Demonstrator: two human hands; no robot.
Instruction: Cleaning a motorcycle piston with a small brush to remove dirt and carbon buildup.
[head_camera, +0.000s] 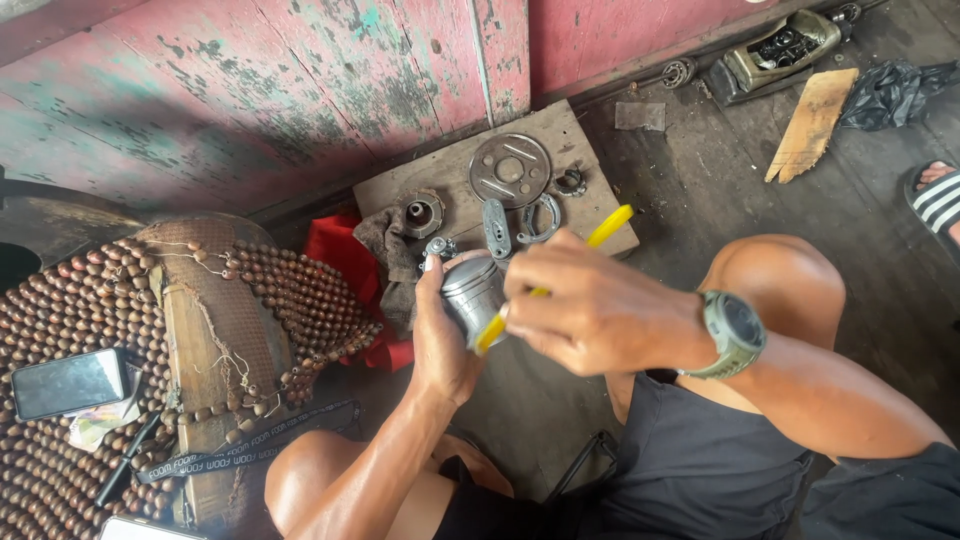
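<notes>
The left hand (445, 335) is wrapped around a grey metal piston (472, 292), thumb and fingers closed on its sides, so a good part of the lower skirt is hidden behind the palm and only the ringed crown end and one flank show. The right hand (590, 310) covers the piston's other side; its fingers are closed around a yellow tool (612, 226), most of whose length is buried in the fist, with one end poking out upward past the knuckles and the other end showing just below the fingers, against the piston (whether the tip touches the metal or sits in a groove is too small to tell). The piston is held in the air above the dark floor, between the person's knees, its long axis tilted, crown pointing up and toward the left of the view. The yellow tool runs on a slant from lower left to upper right. A green wristwatch (735, 335) sits on the right wrist. Just beyond the hands lies a wooden board (590, 150) bearing a round metal disc (510, 170), a curved metal piece (540, 218) and other small parts, some half hidden by the hands. To the left a beaded seat cover (300, 290) carries a phone (68, 383), and its far side is cut off by the frame edge. Bare floor lies open to the right of the board, up to a striped sandal (938, 203) at the frame edge.
</notes>
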